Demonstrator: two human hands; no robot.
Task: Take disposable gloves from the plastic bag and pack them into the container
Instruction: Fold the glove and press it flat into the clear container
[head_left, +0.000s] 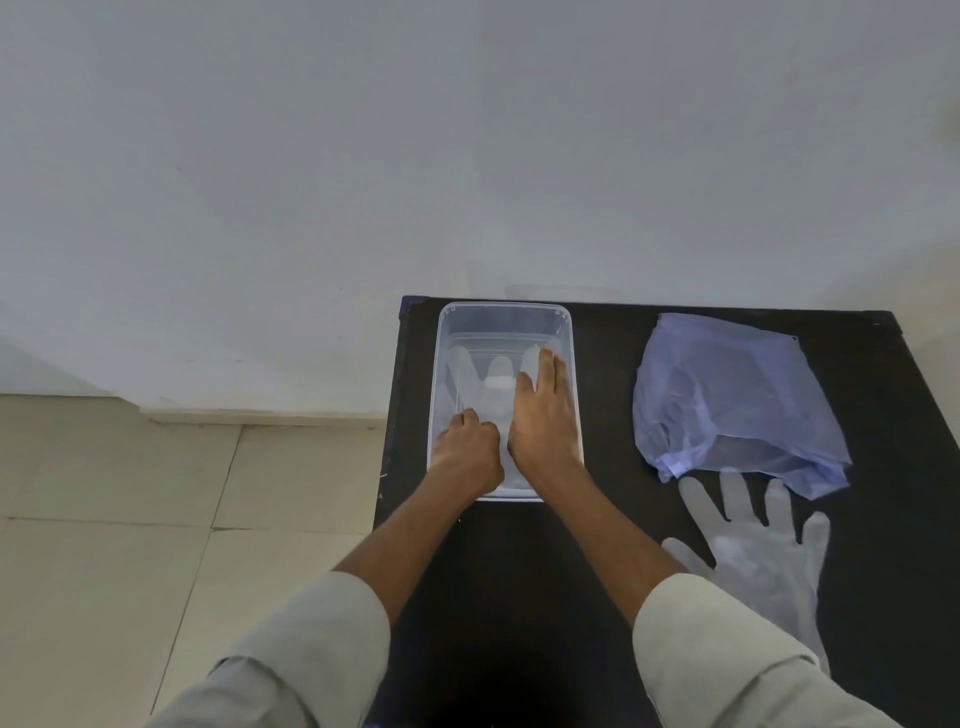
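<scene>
Gloves: one clear glove (480, 382) lies flat in container (504, 322) at table's (597, 519) far-left corner, long axis front to back, fingers pointing to far edge. Left hand (467, 449) curled, pressing cuff; right hand (543, 415) flat, fingers together, smoothing. Second glove (753, 551) unpacked by near-right edge; plastic bag (737, 400) beyond, contents unclear.

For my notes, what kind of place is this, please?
Probably an ordinary indoor room, not a workshop: plain white wall, tiled floor, and a small black table set against the wall.
</scene>
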